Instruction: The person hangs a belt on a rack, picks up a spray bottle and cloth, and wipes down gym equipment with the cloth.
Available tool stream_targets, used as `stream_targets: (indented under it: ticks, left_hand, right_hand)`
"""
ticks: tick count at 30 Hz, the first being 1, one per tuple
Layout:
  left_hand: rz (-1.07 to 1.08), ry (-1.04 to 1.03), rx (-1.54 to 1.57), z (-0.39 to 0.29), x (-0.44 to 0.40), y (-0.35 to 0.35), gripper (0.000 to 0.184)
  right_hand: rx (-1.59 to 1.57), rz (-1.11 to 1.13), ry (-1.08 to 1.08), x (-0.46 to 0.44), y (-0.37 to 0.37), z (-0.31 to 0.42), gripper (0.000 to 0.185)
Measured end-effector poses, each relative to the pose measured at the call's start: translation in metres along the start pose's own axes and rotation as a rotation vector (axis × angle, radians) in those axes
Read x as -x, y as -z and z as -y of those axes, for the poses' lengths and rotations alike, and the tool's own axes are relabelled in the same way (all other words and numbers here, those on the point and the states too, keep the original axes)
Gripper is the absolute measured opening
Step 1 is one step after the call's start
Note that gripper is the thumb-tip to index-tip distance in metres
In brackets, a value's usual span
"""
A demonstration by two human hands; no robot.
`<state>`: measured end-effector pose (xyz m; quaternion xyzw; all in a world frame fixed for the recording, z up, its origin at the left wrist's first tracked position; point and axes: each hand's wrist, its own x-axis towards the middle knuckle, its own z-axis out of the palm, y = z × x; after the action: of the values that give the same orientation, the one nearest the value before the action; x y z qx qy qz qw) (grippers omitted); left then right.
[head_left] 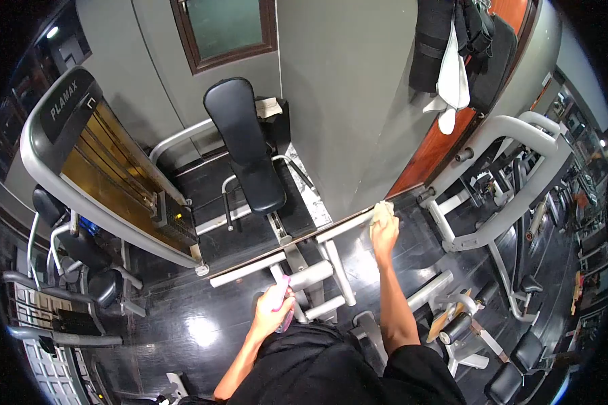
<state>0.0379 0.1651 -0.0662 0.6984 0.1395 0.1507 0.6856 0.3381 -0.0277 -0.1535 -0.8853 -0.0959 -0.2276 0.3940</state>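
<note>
- Head view, left hand (271, 309): mine, near and left of centre; fingers curled round a bottle with a pink top (286, 281), the bottle held before my black clothing (324, 368), its lower part partly hidden by the hand.
- Right hand (385, 235): mine, farther out and to the right, arm extended; fingers closed over a pale yellow cloth (383, 211), bunched in the grip at the right end of a silver bar (344, 226).
- Silver frame: the bar on the right, a matching left bar (248, 270) beyond my left hand, and a thick pale cylinder (311, 275) between, just beside the bottle.
- Seat: black padded cushion (263, 187) beyond the frame, with a tall black backrest (230, 101) on its far side.
- Weight tower (57, 101): far left, silver-edged, lettered PLAMAX, weight stack and rods visible behind a yellowish panel.
- Light-coloured folded item (269, 108): far side, just right of the backrest, on a dark box.
- Window (226, 27): far wall, brown frame.
- Hanging articles: far right, black gear (434, 50) and a white article (452, 84).
- Silver rack (534, 206): right side.
- Floor (169, 317): black and glossy, with bright reflections.
</note>
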Motion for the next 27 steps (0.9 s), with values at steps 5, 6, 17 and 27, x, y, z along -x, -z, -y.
stream_targets:
  ticks: [5, 6, 17, 27]
  left_hand:
    - [-0.009, 0.017, 0.083, 0.004, -0.002, -0.005, 0.019]
    - [-0.010, 0.014, 0.086, 0.003, -0.004, -0.007, 0.019]
    - [-0.067, -0.041, -0.054, -0.004, 0.002, 0.003, 0.014]
    - [-0.123, -0.025, -0.054, -0.005, 0.004, 0.009, 0.014]
  right_hand:
    - [-0.552, 0.006, -0.038, 0.066, -0.016, 0.073, 0.036]
    - [-0.544, 0.207, 0.039, 0.081, 0.003, 0.102, 0.038]
    - [-0.223, -0.082, -0.201, 0.005, 0.004, 0.028, 0.043]
    - [-0.202, 0.108, -0.068, 0.039, 0.002, 0.034, 0.037]
